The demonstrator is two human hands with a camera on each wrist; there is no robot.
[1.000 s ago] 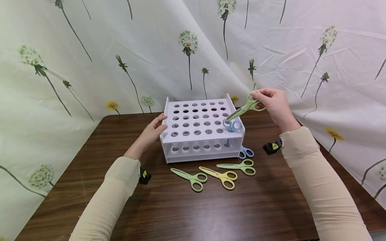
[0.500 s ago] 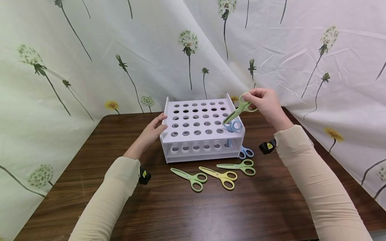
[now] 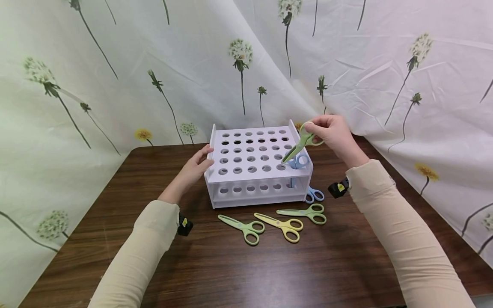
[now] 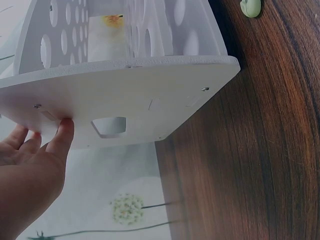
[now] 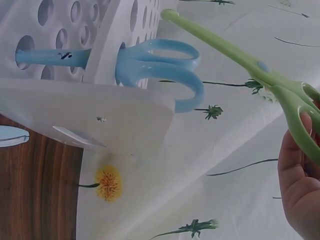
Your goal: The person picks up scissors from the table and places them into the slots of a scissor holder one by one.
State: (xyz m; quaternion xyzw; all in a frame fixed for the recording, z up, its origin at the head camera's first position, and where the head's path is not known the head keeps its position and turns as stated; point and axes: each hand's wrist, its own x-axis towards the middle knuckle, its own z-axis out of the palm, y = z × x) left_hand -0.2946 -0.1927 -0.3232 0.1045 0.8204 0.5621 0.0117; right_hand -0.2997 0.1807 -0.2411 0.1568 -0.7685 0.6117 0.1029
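Observation:
My right hand pinches green scissors by the handle loops. Their blades slant down to the left, with the tip right over the front row of holes in the white rack. Blue scissors stand point-down in the front right corner hole, handles above the top plate and blades reaching the lower shelf. In the right wrist view the green tip is close to the top plate, beside the blue handles. Over at the rack's left side, my left hand touches the outer panel with its fingertips.
In front of the rack lie green scissors, yellow scissors and another green pair on the brown table. More blue scissors lie by the rack's right front corner. A flower-printed cloth hangs behind.
My right hand has moved left with the green scissors and their blades have become steeper, the tip passing from over the blue handles to the hole left of them. The left hand stays put.

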